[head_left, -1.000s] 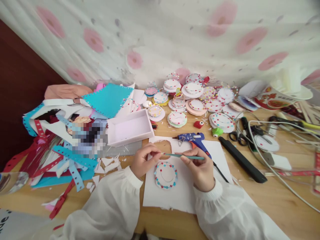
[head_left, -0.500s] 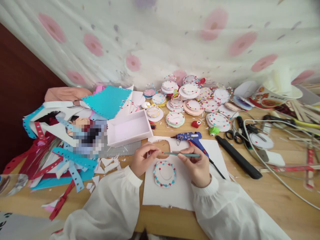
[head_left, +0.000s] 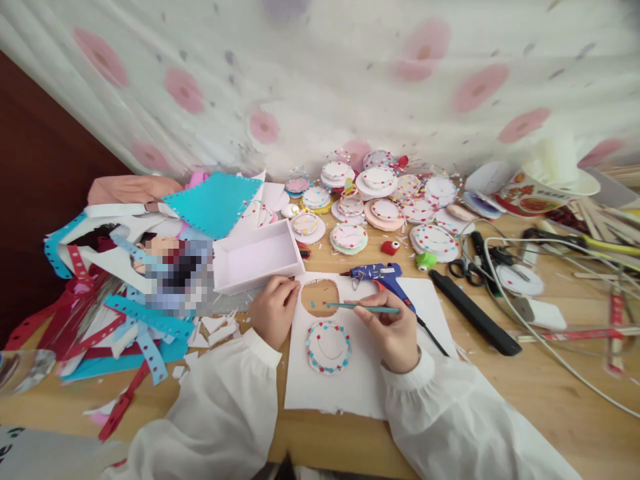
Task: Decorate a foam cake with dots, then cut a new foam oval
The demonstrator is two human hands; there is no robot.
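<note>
The paper disc [head_left: 328, 347] is lying on the white sheet [head_left: 350, 390] on the surface, between the two hands, its rim already ringed with red and blue dots. The right hand [head_left: 393, 330] is pinching a thin teal stick [head_left: 363, 307], fingers closed on it, tip pointing left above the disc. The left hand [head_left: 273, 310] is resting loosely curled beside the sheet's cut-out hole, holding nothing visible. Many finished discs [head_left: 380, 200] are sitting behind, so this one is looking nearly complete.

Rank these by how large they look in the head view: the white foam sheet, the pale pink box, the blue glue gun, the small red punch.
1. White foam sheet, under both hands.
2. Pale pink rectangular box.
3. Blue glue gun.
4. Small red punch, clearly the smallest.
The box and the punch lie farther from the camera, but the gaps are too wide to alter the order.
</note>
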